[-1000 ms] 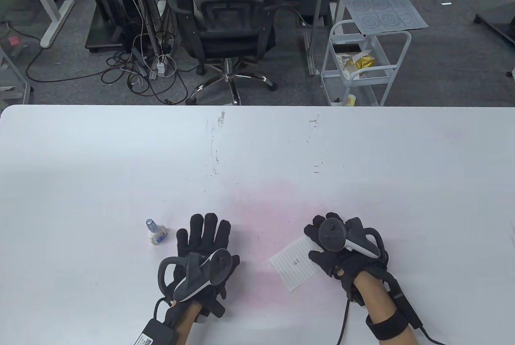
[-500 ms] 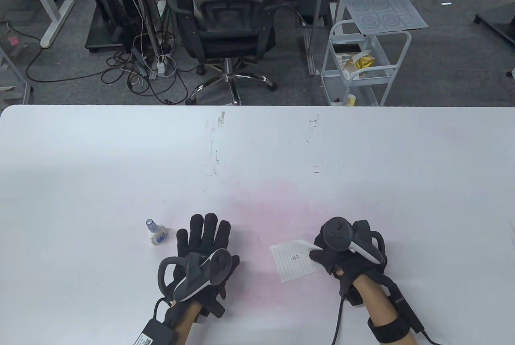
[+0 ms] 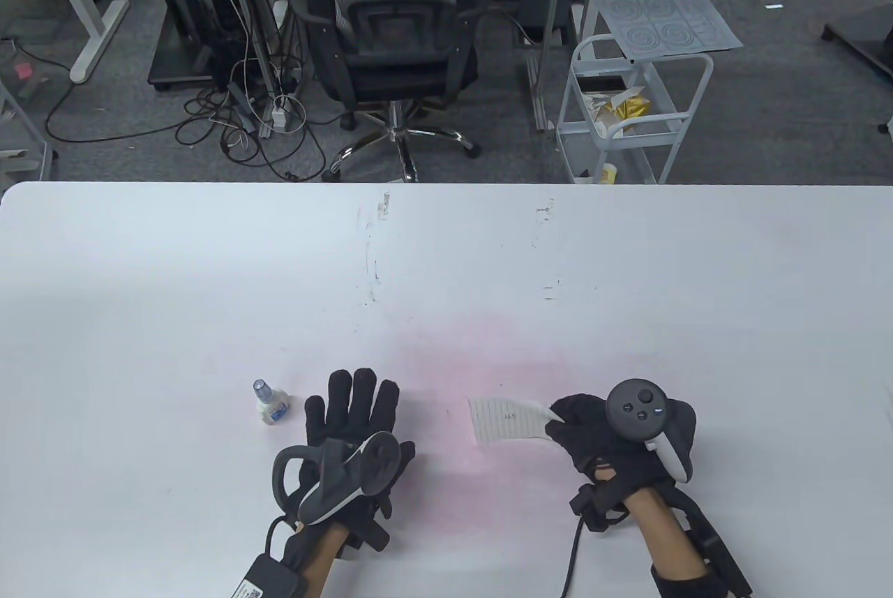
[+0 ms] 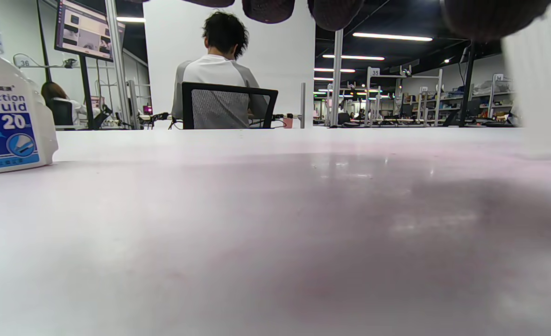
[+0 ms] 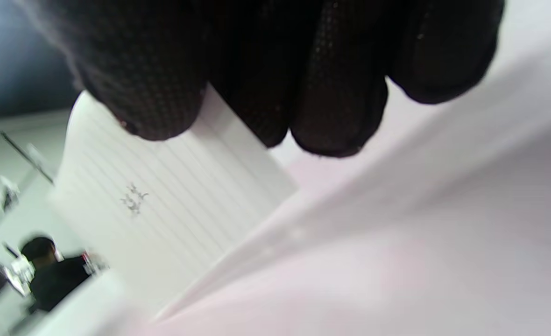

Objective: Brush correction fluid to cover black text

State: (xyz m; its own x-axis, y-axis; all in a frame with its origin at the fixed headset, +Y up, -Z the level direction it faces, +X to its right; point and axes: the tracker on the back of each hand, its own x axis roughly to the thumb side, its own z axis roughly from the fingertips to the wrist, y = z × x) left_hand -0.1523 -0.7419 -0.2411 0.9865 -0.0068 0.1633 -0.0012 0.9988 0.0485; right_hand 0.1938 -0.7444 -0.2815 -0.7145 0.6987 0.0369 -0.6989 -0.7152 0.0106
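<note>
A small lined paper slip (image 3: 506,419) with black handwritten text (image 3: 508,414) is held off the table by its right edge in my right hand (image 3: 579,420). The right wrist view shows the slip (image 5: 163,196) tilted up under my fingers (image 5: 303,93), text (image 5: 134,198) facing the camera. A small correction fluid bottle (image 3: 268,405) with a blue cap stands on the white table (image 3: 446,263) just left of my left hand (image 3: 352,409). That hand lies flat, fingers spread, holding nothing. The bottle's label shows in the left wrist view (image 4: 7,121).
The table has faint black scuff marks (image 3: 373,263) near the middle and a pinkish stain (image 3: 460,361) between my hands. Beyond the far edge stand an office chair (image 3: 394,33) and a white wire cart (image 3: 628,109).
My right hand has taken the paper slip by its right edge, lifted it and turned it, shifting rightward. The left hand and bottle have not moved.
</note>
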